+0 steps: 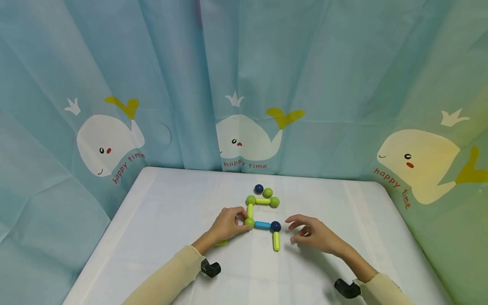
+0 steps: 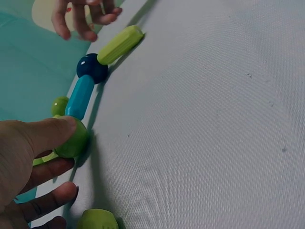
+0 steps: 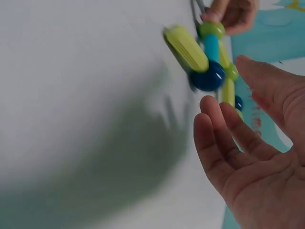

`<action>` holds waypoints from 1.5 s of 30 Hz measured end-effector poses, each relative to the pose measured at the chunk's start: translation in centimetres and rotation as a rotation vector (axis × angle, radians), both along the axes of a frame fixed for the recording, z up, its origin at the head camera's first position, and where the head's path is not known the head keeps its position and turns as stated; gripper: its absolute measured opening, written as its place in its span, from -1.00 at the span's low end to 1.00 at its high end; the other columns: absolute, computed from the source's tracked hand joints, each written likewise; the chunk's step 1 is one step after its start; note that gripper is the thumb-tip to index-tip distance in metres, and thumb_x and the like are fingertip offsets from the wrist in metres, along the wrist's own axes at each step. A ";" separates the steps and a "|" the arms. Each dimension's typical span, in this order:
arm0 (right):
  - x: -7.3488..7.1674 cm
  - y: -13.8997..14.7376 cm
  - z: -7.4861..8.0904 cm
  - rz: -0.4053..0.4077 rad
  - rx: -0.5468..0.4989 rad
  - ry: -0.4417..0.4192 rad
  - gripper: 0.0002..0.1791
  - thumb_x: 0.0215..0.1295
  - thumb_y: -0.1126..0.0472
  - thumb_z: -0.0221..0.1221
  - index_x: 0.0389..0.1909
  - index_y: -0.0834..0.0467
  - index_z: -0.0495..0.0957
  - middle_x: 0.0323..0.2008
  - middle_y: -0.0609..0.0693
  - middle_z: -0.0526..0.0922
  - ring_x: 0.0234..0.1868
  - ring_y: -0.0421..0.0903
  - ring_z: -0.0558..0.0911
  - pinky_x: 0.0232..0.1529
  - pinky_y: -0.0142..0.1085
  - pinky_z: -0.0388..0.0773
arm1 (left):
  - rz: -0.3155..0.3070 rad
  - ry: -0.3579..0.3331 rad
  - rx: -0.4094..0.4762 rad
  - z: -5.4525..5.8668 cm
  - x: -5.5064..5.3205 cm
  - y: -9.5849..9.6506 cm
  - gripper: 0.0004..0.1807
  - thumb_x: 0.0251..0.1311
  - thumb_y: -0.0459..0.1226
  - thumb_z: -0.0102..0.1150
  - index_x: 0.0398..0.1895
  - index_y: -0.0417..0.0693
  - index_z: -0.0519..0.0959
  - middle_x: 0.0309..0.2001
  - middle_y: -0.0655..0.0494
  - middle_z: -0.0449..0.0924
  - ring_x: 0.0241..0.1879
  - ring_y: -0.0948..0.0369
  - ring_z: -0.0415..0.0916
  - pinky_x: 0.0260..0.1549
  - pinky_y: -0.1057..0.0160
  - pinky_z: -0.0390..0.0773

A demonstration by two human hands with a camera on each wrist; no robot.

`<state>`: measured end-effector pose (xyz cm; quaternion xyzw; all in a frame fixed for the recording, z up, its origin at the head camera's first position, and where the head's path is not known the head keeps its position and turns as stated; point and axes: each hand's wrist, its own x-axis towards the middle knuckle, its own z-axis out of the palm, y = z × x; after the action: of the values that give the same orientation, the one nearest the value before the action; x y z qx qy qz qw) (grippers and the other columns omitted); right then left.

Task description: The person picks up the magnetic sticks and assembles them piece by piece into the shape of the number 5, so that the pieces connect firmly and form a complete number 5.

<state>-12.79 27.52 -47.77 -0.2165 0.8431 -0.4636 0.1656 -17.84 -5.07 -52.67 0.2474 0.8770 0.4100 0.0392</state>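
Observation:
A chain of toy rods and balls lies on the white table. My left hand (image 1: 227, 224) pinches the green ball (image 2: 74, 141) at its lower left corner between thumb and finger. From that ball a blue rod (image 1: 262, 225) runs right to a dark blue ball (image 1: 275, 226), and a yellow-green rod (image 1: 276, 241) points from there toward me. Another yellow-green rod (image 1: 250, 210) leads away to a green ball (image 1: 250, 200), joined by a rod (image 1: 262, 201) to a further green ball (image 1: 274, 202). Just right of the dark blue ball, my right hand (image 3: 257, 152) hovers with loosely bent fingers, holding nothing.
A loose dark blue ball (image 1: 259, 189) and a green ball (image 1: 268, 192) sit behind the chain. Partly hidden by the left wrist is a yellow-green piece (image 1: 222, 243). A blue curtain (image 1: 324, 84) with whale prints hangs behind the table (image 1: 343, 203).

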 end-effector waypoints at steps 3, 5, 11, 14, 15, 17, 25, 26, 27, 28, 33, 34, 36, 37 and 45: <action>-0.6 0.8 0.9 -0.001 0.027 0.064 -0.45 0.30 0.25 0.40 0.27 0.25 0.49 0.03 0.33 0.64 -0.21 -0.03 0.75 -0.14 -0.23 0.65 | 0.002 0.001 0.003 0.0 0.0 0.0 -0.76 0.13 -0.18 0.54 -0.17 0.04 0.69 -0.27 0.26 0.73 -0.49 0.38 0.39 -0.39 0.34 0.41; -0.9 1.2 1.5 -0.007 0.039 0.101 -0.47 0.30 0.25 0.39 0.26 0.22 0.50 0.03 0.33 0.65 -0.21 -0.03 0.75 -0.15 -0.22 0.66 | 0.002 0.003 0.003 -0.1 0.0 -0.1 -0.76 0.13 -0.18 0.54 -0.17 0.04 0.69 -0.27 0.25 0.74 -0.49 0.38 0.39 -0.39 0.35 0.41; -1.6 1.8 2.7 -0.020 0.081 0.160 -0.49 0.32 0.24 0.39 0.26 0.16 0.51 0.03 0.31 0.65 -0.19 -0.03 0.75 -0.16 -0.19 0.66 | -0.004 0.009 0.003 -0.2 0.0 0.0 -0.76 0.14 -0.18 0.54 -0.17 0.04 0.69 -0.26 0.24 0.74 -0.49 0.38 0.39 -0.38 0.34 0.41; -2.2 1.9 3.1 -0.024 0.112 0.174 -0.49 0.31 0.23 0.39 0.26 0.15 0.51 0.03 0.27 0.66 -0.18 -0.06 0.74 -0.15 -0.20 0.66 | -0.004 0.009 0.000 -0.1 -0.1 0.0 -0.76 0.14 -0.18 0.54 -0.17 0.05 0.69 -0.26 0.25 0.74 -0.49 0.38 0.39 -0.33 0.32 0.40; -2.4 1.9 3.3 -0.026 0.121 0.178 -0.48 0.31 0.23 0.39 0.26 0.14 0.51 0.03 0.25 0.67 -0.19 -0.06 0.73 -0.15 -0.20 0.66 | -0.004 0.007 0.000 -0.1 -0.1 0.0 -0.76 0.14 -0.17 0.54 -0.17 0.05 0.69 -0.26 0.26 0.73 -0.49 0.38 0.39 -0.31 0.31 0.39; -2.9 1.8 3.5 -0.029 0.134 0.189 -0.48 0.30 0.23 0.40 0.26 0.13 0.52 0.03 0.21 0.67 -0.19 -0.07 0.73 -0.15 -0.19 0.66 | -0.002 0.005 -0.001 -0.1 -0.1 0.0 -0.76 0.14 -0.17 0.54 -0.17 0.06 0.69 -0.26 0.27 0.73 -0.48 0.38 0.39 -0.27 0.29 0.38; -5.2 1.1 4.8 -0.045 0.171 0.222 -0.48 0.31 0.20 0.40 0.26 0.11 0.53 0.04 0.16 0.67 -0.17 -0.05 0.72 -0.12 -0.16 0.67 | -0.001 0.001 0.000 -0.1 -0.1 0.0 -0.76 0.14 -0.17 0.54 -0.17 0.07 0.69 -0.26 0.28 0.73 -0.48 0.37 0.39 -0.30 0.31 0.39; -5.5 1.0 4.9 -0.044 0.172 0.225 -0.48 0.31 0.19 0.40 0.26 0.12 0.53 0.04 0.17 0.67 -0.17 -0.04 0.72 -0.12 -0.17 0.67 | -0.003 0.000 0.002 -0.1 -0.1 0.0 -0.76 0.14 -0.17 0.54 -0.17 0.06 0.69 -0.26 0.27 0.73 -0.48 0.37 0.39 -0.33 0.32 0.40; -5.8 0.9 5.0 -0.042 0.171 0.227 -0.48 0.31 0.19 0.40 0.26 0.13 0.53 0.04 0.18 0.67 -0.16 -0.03 0.71 -0.12 -0.18 0.66 | -0.006 -0.001 0.006 -0.1 -0.1 0.0 -0.76 0.14 -0.18 0.54 -0.17 0.06 0.69 -0.26 0.27 0.73 -0.48 0.37 0.40 -0.36 0.34 0.41; -6.1 0.7 5.1 -0.039 0.171 0.230 -0.48 0.32 0.18 0.40 0.26 0.13 0.52 0.05 0.18 0.67 -0.16 -0.03 0.71 -0.12 -0.20 0.66 | -0.009 -0.002 0.009 -0.1 -0.1 0.0 -0.76 0.14 -0.18 0.54 -0.17 0.05 0.69 -0.26 0.26 0.73 -0.48 0.37 0.40 -0.39 0.35 0.42; -7.6 0.0 5.4 -0.026 0.171 0.244 -0.49 0.33 0.18 0.39 0.26 0.15 0.53 0.07 0.18 0.66 -0.12 0.00 0.71 -0.07 -0.12 0.65 | -0.015 0.002 0.021 -0.2 -0.1 0.0 -0.76 0.14 -0.20 0.54 -0.17 0.03 0.69 -0.26 0.24 0.73 -0.48 0.37 0.40 -0.42 0.36 0.42; -8.0 -0.2 5.4 -0.027 0.175 0.245 -0.49 0.33 0.18 0.39 0.26 0.15 0.54 0.07 0.17 0.66 -0.11 0.01 0.71 -0.05 -0.08 0.64 | -0.016 0.004 0.023 -0.2 -0.1 -0.1 -0.76 0.14 -0.20 0.54 -0.17 0.03 0.69 -0.26 0.24 0.73 -0.48 0.37 0.40 -0.42 0.36 0.42; -8.6 -0.5 5.4 -0.030 0.183 0.246 -0.49 0.33 0.17 0.39 0.26 0.16 0.55 0.08 0.17 0.67 -0.09 0.02 0.71 -0.04 -0.05 0.63 | -0.016 0.005 0.024 -0.2 -0.1 -0.1 -0.76 0.14 -0.20 0.54 -0.17 0.03 0.69 -0.26 0.24 0.73 -0.48 0.37 0.40 -0.41 0.36 0.42; -8.9 -0.7 5.3 -0.029 0.180 0.244 -0.49 0.34 0.17 0.38 0.27 0.17 0.55 0.08 0.17 0.67 -0.09 0.03 0.70 -0.03 -0.03 0.63 | -0.017 0.007 0.025 -0.2 -0.1 -0.1 -0.76 0.14 -0.20 0.54 -0.17 0.03 0.69 -0.27 0.24 0.73 -0.48 0.37 0.40 -0.41 0.36 0.42; -11.5 -2.0 3.7 -0.022 0.186 0.197 -0.49 0.36 0.20 0.35 0.28 0.23 0.52 0.15 0.26 0.63 0.01 0.14 0.67 -0.06 -0.11 0.64 | -0.016 -0.008 0.015 -0.4 -0.3 -0.1 -0.76 0.15 -0.18 0.53 -0.16 0.04 0.70 -0.26 0.27 0.72 -0.47 0.37 0.40 -0.41 0.38 0.42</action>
<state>-24.32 25.52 -44.08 -0.2352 0.8969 -0.3619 0.0963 -18.11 -5.15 -53.04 0.2532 0.8718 0.4169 0.0441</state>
